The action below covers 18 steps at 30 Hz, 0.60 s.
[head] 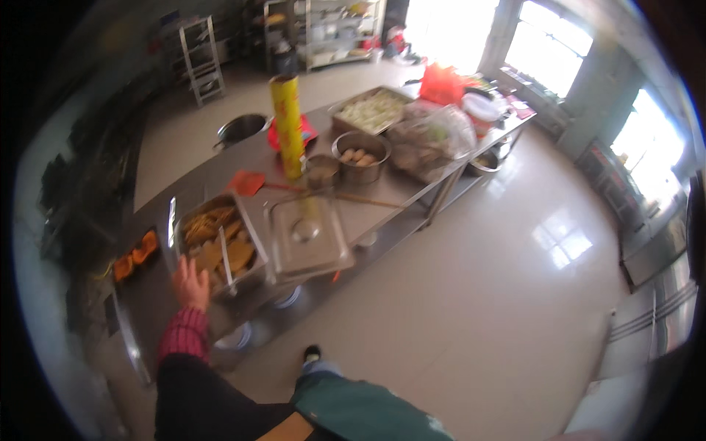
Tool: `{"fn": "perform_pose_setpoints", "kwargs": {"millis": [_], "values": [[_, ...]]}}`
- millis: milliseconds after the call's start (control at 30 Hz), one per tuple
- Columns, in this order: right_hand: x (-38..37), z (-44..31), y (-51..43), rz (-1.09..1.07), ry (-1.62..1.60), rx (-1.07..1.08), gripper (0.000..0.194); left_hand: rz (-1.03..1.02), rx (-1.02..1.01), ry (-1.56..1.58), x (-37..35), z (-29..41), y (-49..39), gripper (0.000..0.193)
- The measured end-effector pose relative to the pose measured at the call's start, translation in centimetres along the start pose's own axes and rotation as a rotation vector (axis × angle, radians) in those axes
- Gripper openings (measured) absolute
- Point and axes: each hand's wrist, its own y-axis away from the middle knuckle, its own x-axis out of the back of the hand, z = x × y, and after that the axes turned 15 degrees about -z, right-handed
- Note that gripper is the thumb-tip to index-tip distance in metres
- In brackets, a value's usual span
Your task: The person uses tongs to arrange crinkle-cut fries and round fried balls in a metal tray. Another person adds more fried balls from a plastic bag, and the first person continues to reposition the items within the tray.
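Observation:
My left hand [192, 284], in a pink ribbed cuff and dark sleeve, reaches to the near left corner of a deep steel pan [255, 237]. Its fingers are apart and appear to hold nothing; whether they touch the rim cannot be told. In the pan lie flat yellow-brown food pieces [240, 254], with a light-coloured long utensil [225, 256] across them. Right of the pan rests a steel lid with a round recess [325, 251]. Cut orange squash pieces [135, 256] sit to the left. My right hand is out of view.
On the steel table [361, 212] stand a yellow cling-film box [288, 129], a red-headed spatula [248, 183], a pot of eggs [361, 173], a tray of pale chopped food [372, 110] and a plastic bag [433, 138]. A large pot [242, 127] is beyond the table; cabinets [640, 325] line the right.

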Motion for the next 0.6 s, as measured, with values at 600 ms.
{"fn": "perform_pose_setpoints", "kwargs": {"millis": [600], "values": [[-41.7, -6.3, 38.8, -2.202, 0.469, 0.237, 0.066, 0.006, -0.022, 0.138, 2.6, 1.2, 1.1, 0.058]]}}
